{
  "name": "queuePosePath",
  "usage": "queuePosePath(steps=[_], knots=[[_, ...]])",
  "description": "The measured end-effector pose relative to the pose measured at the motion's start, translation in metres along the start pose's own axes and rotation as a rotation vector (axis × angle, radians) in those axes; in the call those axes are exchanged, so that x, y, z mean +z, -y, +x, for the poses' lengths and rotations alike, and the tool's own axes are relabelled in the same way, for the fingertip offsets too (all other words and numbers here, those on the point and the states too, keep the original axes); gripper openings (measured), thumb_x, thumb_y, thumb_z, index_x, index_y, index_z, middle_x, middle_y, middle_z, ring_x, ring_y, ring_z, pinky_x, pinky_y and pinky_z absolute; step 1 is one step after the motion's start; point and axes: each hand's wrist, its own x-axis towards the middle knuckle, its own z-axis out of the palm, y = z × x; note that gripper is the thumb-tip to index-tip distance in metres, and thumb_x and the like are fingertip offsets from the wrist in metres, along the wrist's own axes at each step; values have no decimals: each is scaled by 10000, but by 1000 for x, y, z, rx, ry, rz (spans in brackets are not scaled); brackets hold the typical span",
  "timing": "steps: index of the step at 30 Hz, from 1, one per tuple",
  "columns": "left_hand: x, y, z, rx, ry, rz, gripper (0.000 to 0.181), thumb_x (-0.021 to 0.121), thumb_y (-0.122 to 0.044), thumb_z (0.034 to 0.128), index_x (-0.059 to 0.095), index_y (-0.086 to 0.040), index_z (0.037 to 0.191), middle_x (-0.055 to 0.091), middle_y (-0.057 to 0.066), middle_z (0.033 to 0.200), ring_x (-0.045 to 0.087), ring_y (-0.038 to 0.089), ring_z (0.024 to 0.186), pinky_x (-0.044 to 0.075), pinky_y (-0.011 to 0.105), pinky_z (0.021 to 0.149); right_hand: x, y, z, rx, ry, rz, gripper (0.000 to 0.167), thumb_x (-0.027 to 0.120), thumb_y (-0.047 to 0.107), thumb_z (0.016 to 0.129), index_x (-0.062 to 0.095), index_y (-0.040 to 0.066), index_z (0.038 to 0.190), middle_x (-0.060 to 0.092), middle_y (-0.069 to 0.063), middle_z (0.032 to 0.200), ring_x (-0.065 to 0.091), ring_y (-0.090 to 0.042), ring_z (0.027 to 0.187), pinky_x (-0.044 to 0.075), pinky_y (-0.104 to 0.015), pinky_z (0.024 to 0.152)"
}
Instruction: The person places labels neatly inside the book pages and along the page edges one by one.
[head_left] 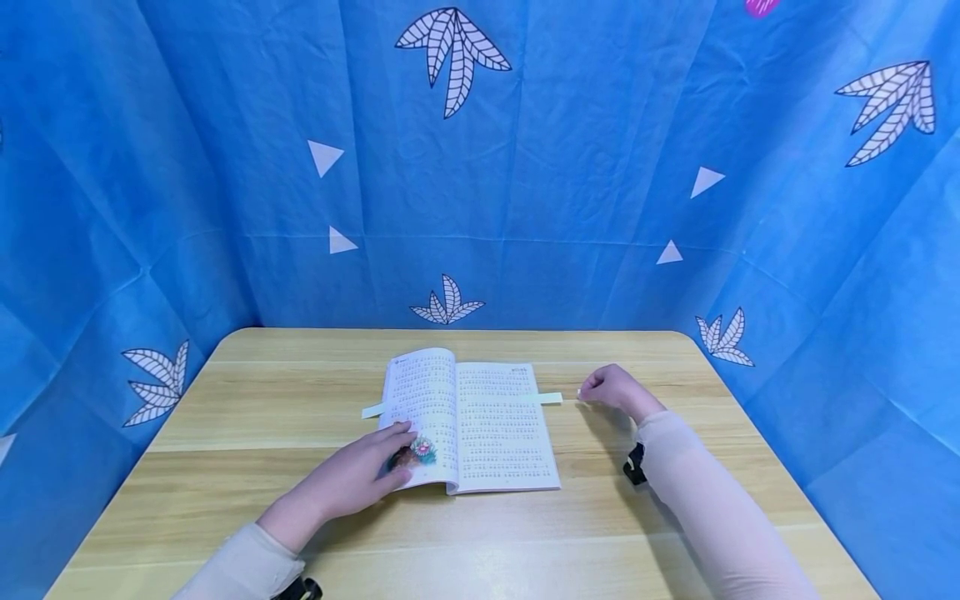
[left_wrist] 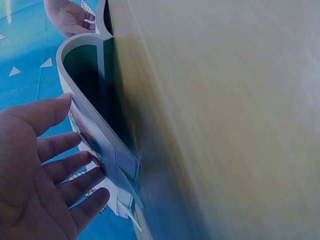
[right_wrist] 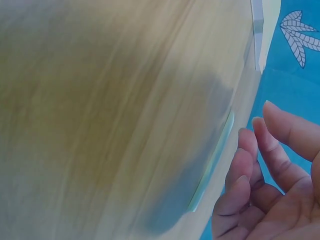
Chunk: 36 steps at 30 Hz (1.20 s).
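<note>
An open book (head_left: 506, 433) lies on the table, printed on both pages, with its left page bowed up near the spine. My left hand (head_left: 360, 471) rests on the lower left page beside a coloured picture; the left wrist view shows its fingers (left_wrist: 75, 167) spread along that page. One pale strip (head_left: 551, 398) juts from the right page, another (head_left: 372, 411) from the left. To the right of the book, my right hand (head_left: 615, 390) hovers low over the table. Its fingers bend loosely, thumb and forefinger apart, close to a pale green strip (right_wrist: 212, 162) on the wood.
The light wooden table (head_left: 247, 400) has rounded back corners. Blue patterned cloth (head_left: 480, 183) hangs behind it and along both sides. Dark straps (head_left: 635, 464) circle the wrists over light sleeves.
</note>
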Motion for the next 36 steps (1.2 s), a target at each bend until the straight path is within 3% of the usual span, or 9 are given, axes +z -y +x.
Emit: queuePosePath(steps=[12,21,29,36], knots=[[1,1,1,6,5,2,573,638,-380,985,519,-85,1462,417,101,1557,386,312,1430,363,498,1142,-3,-8,1,33,-13,-2,158,701,135,932,691,7,1024,652,-96,983,570,-218,898,503,-405,832],[-1,-1,0,-3,5,-3,571,646,-375,982,523,-88,1460,420,100,1555,386,307,1431,362,496,1143,-3,-14,6,-16,-51,-18,90,720,39,888,694,-14,955,657,-95,936,548,-206,823,487,-354,745],[-1,-1,0,-11,4,-1,567,641,-376,984,522,-94,1462,418,90,1558,386,300,1432,359,490,1147,0,-16,7,-22,-116,-84,81,722,51,890,692,-7,937,656,-89,899,558,-218,788,487,-336,686],[0,-1,0,-9,5,-3,567,645,-370,983,523,-90,1460,417,93,1559,386,306,1431,358,493,1147,3,-16,7,-29,-161,-175,71,731,52,879,694,27,934,682,-95,932,611,-268,867,509,-448,816]])
